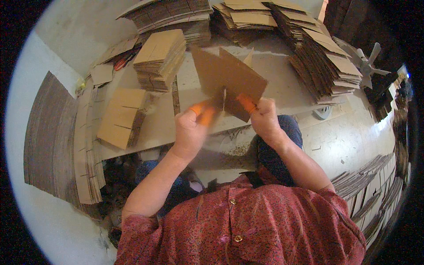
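A brown cardboard divider [243,75] made of crossed pieces is up in front of me, above the table. My left hand [190,126] is closed on its lower left part, with the fingers smeared by motion. On its lower right edge, my right hand [266,115] grips with the thumb side up. Orange coverings show on fingers of both hands. Left of my left hand lies a low stack of slotted cardboard pieces [121,112]. Behind that stands a taller stack of slotted pieces [159,55].
More cardboard stacks [176,20] line the table's far edge, and a leaning stack [324,66] fills its right side. A red-handled tool [119,65] lies at the far left. Beyond the table's right end is a white fan [370,66]. Cardboard pieces [371,181] stand at the lower right.
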